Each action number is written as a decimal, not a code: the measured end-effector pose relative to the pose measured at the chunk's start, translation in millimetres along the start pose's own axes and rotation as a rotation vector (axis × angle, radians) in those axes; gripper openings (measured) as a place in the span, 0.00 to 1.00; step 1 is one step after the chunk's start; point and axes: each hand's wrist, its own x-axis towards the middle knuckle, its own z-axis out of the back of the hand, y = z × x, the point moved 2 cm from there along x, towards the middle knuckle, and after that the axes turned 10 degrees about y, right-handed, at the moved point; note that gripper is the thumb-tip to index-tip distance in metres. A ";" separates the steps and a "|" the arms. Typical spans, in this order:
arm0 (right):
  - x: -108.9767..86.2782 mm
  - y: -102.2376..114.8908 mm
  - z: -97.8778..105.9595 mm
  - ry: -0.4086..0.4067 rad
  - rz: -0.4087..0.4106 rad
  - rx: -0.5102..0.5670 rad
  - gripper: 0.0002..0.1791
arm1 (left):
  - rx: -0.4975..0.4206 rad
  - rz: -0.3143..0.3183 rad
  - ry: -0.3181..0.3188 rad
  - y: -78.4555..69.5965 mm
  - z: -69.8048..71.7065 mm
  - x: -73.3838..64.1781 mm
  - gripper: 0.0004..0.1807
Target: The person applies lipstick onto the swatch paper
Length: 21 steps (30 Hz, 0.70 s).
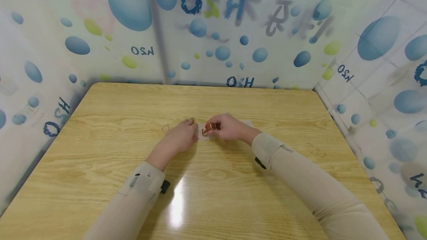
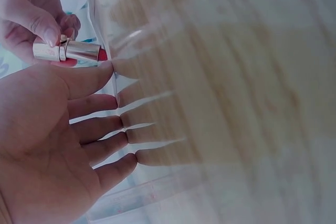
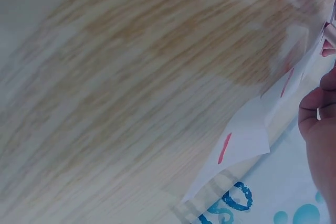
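My right hand (image 1: 230, 127) pinches a shiny metallic lipstick (image 2: 81, 51) between thumb and fingers, its red tip (image 2: 103, 54) bare and pointing down near the table. Under it lies a narrow strip of white paper (image 3: 247, 124), partly hidden by the hands in the head view. Red strokes (image 3: 224, 148) mark the paper, which lifts a little at one end in the right wrist view. My left hand (image 1: 181, 135) rests beside the strip's left end, fingers extended and fingertips (image 2: 128, 162) at the tabletop, holding nothing. The lipstick tip is close to the left thumb.
A thin, squarish loop outline (image 1: 165, 128) lies on the wooden table (image 1: 213, 195) left of the left hand. Faint marks (image 1: 315, 149) show on the wood at the right. Patterned curtains (image 1: 207, 58) stand behind the table and along both sides.
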 end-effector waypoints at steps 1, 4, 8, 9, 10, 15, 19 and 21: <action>-0.8 0.4 -0.1 0.007 0.002 0.005 0.16 | -0.002 0.001 0.003 0.2 -0.2 0.7 0.31; -3.5 2.5 -0.4 0.027 0.005 0.021 0.16 | -0.002 0.005 0.008 0.6 -0.5 1.7 0.31; -6.4 2.9 -0.9 0.045 0.013 0.035 0.15 | -0.012 0.012 0.017 -0.2 0.2 1.2 0.31; -6.9 2.4 -1.1 0.049 0.016 0.035 0.15 | -0.012 0.013 0.018 -0.4 0.5 0.8 0.31; -7.4 2.0 -1.1 0.051 0.019 0.034 0.15 | -0.014 0.015 0.021 -0.7 1.0 0.3 0.32; -8.5 0.5 -0.9 0.052 0.025 0.036 0.14 | -0.014 0.014 0.025 -2.3 2.4 -1.3 0.31; -8.9 -0.1 -0.7 0.051 0.026 0.032 0.14 | -0.013 0.010 0.020 -3.2 2.4 -1.2 0.31; -9.4 0.1 -0.5 0.052 0.024 0.029 0.15 | -0.014 0.011 0.022 -3.5 2.1 -0.9 0.31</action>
